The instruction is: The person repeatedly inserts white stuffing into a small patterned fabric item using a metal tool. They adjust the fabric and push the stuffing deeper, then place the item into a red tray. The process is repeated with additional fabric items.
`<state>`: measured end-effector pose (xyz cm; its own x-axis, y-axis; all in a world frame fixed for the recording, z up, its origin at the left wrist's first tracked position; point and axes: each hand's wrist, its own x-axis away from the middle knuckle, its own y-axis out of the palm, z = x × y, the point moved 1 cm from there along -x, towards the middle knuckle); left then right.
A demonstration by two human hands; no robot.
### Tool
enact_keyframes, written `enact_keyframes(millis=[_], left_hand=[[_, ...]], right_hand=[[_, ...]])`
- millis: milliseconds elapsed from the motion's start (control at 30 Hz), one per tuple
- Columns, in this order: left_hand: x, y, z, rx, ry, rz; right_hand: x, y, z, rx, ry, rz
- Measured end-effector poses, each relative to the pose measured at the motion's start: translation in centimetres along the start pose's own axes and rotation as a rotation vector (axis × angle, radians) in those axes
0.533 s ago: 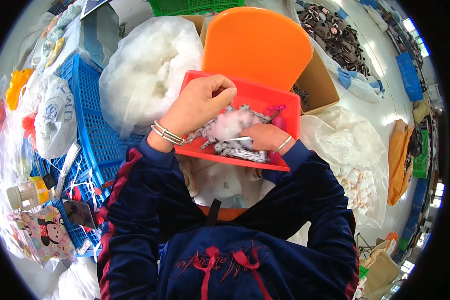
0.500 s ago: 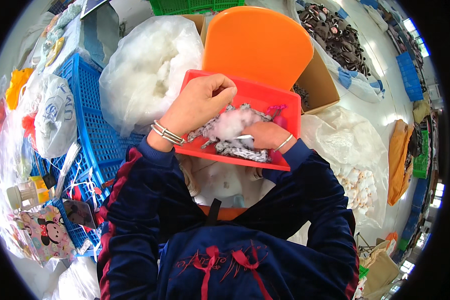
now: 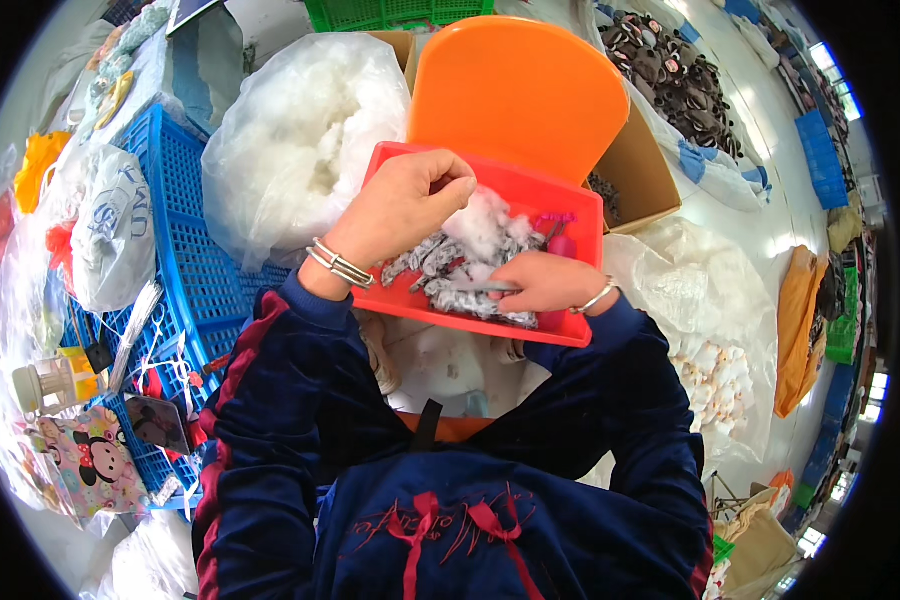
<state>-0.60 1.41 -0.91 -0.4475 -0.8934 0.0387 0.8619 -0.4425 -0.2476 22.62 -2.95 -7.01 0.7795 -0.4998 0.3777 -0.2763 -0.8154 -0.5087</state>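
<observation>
In front of me a red plastic bin (image 3: 390,295) holds grey-and-white plush pieces (image 3: 475,298) and a loose tuft of white stuffing (image 3: 485,222). My left hand (image 3: 410,205) is closed over the bin's left side, fingers curled inward beside the stuffing; what it grips, if anything, is hidden. My right hand (image 3: 548,283) is closed on a slim, pale metal-looking tool (image 3: 490,286), which points left across the plush pieces. The tool's exact kind cannot be made out. A magenta item (image 3: 560,243) lies at the bin's right end.
Behind the bin stands an orange chair (image 3: 518,90). A clear bag of white stuffing (image 3: 315,130) is at its left, near blue crates (image 3: 195,270). An open cardboard box (image 3: 645,165) and a bag of small pale pieces (image 3: 715,370) are on the right.
My right hand has drawn back to the right out of the stuffing, and more of the tool shows. The stuffing tuft now sits higher, nearer my left hand, which has barely moved.
</observation>
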Motion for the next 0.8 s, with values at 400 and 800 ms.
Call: enact_keyframes(millis=[400,800], left_hand=[[-0.1,0.4,0.4,0.069,-0.031,-0.221],[-0.1,0.5,1.8,0.164,-0.177,-0.225]], right_hand=[[4.0,-4.4,-2.8,-0.627,-0.019,0.314],[4.0,-4.7,-2.6,-0.705,-0.022,0.430]])
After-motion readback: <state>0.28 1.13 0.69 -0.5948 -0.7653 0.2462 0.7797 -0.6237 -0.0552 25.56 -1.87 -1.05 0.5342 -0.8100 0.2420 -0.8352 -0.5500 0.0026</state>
